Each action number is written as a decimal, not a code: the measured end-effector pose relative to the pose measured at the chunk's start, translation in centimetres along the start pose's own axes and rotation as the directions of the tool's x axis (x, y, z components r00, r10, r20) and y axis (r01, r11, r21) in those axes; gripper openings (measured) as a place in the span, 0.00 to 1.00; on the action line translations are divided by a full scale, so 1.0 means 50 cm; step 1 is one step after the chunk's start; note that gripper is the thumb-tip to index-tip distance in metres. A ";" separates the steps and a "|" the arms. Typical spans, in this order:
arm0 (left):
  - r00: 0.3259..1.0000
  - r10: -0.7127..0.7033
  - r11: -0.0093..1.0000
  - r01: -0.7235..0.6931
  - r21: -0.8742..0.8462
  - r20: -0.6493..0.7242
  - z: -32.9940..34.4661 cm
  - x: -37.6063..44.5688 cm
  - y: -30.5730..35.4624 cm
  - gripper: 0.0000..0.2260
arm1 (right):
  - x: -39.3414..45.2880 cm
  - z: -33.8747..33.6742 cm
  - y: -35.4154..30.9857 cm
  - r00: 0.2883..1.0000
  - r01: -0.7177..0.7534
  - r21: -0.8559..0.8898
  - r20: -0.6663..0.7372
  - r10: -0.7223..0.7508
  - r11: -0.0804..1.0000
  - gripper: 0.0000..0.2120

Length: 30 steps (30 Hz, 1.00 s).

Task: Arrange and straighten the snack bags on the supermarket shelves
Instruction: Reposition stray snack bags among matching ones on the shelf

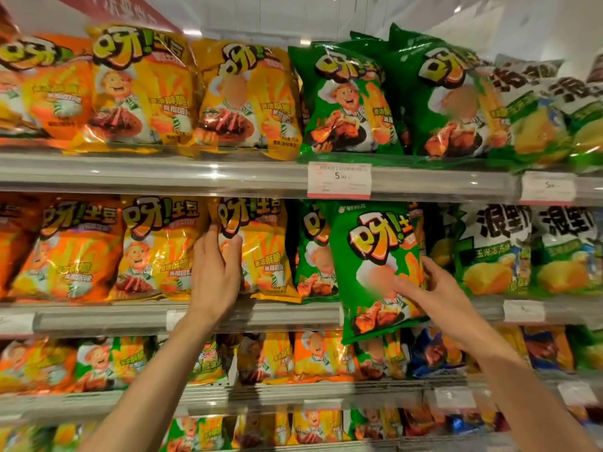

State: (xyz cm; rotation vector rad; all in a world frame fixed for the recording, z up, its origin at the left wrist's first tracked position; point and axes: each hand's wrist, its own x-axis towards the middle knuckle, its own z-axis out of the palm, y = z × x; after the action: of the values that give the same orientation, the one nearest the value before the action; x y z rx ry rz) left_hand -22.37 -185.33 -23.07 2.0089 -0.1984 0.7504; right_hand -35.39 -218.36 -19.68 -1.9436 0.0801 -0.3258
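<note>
Nearest, two bare arms reaching up from below. Right hand (427,285) pinching the shiny green puffy plastic snack bag (375,272) by its right edge, thumb on the front, fingers curled behind. Held out in front of the grey metal middle shelf rail (261,313), tilted a little, bottom hanging past the rail. Left hand (217,265) with fingers straight and close together, flat against the left edge of the shiny yellow crinkly snack bag (257,252) standing on that middle shelf.

Behind the held bag, another green bag (310,252) upright in the row. To the left, orange and yellow bags side by side, smooth and puffed. To the right, white and green bags with big black letters (496,249).

Higher and further, the top shelf, with yellow bags (248,96) and green bags (352,99) leaning forward. Stuck on its clear plastic rail, a small flat white paper price tag (339,180).

Below, smaller bags packed tight on lower shelves, blurry.
</note>
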 end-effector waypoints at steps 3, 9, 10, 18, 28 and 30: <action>0.990 0.092 0.991 -0.081 0.104 -0.107 0.000 -0.011 0.012 0.26 | 0.001 -0.033 0.013 0.997 0.011 -0.027 -0.079 -0.013 1.000 0.28; 0.978 0.197 0.923 -0.160 0.349 -0.071 0.020 -0.043 0.048 0.32 | 0.046 -0.066 0.031 0.977 0.026 -0.041 -0.212 -0.034 0.999 0.27; 0.978 0.204 0.910 -0.169 0.379 -0.053 0.026 -0.048 0.049 0.33 | 0.058 -0.064 0.037 0.973 0.045 -0.039 -0.226 -0.053 0.998 0.33; 0.970 0.237 0.853 -0.178 0.490 -0.060 0.061 -0.047 0.049 0.35 | 0.127 -0.019 0.102 0.856 0.211 -0.374 -0.375 -0.356 0.903 0.36; 0.961 0.272 0.870 -0.227 0.438 -0.041 0.068 -0.072 0.019 0.36 | 0.151 -0.018 0.123 0.779 0.211 -0.710 -0.293 -0.555 0.672 0.29; 0.962 0.271 0.875 -0.229 0.426 -0.040 0.067 -0.075 0.020 0.36 | 0.134 -0.015 0.137 0.792 0.220 -0.694 -0.284 -0.541 0.686 0.29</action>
State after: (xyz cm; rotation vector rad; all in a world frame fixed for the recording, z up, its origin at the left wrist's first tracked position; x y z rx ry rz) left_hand -24.37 -189.25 -25.72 2.3716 -0.2604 1.1332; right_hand -28.48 -223.08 -24.44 -2.5072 0.0920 -1.2093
